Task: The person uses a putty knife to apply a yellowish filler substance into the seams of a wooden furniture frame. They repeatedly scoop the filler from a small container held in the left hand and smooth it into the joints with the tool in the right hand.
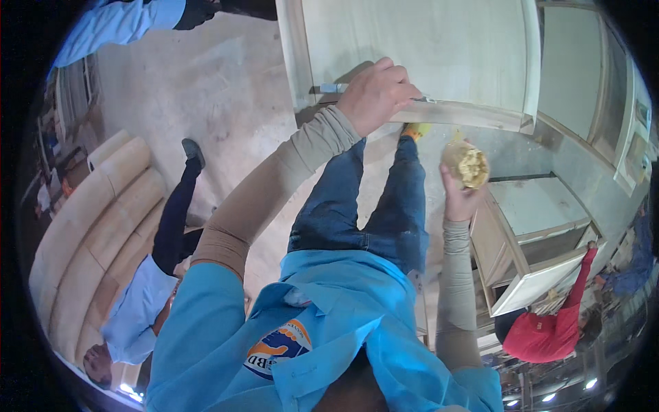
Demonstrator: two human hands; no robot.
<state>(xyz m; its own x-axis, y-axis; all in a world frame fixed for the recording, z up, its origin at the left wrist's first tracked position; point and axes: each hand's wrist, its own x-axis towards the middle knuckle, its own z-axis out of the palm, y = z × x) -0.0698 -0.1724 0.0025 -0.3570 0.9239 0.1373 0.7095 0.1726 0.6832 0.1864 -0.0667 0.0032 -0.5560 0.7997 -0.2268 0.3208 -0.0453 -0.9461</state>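
My left hand (377, 96) is closed over the near edge of a pale wooden panel (419, 41) with a raised frame. A thin metal-tipped tool (427, 100) pokes out beyond its fingers; most of it is hidden under the hand, so its exact kind cannot be told. Off to the right and lower, my right hand (463, 200) grips a rounded beige lump (471, 165) with a rough, crumbly yellow face, apart from the panel.
Another wooden cabinet piece (535, 206) stands at right, with a person in red (546, 336) touching it. Curved stacked beige pieces (89, 233) lie at left near a person in light blue (141, 309). Another blue sleeve (123, 27) shows at the top left.
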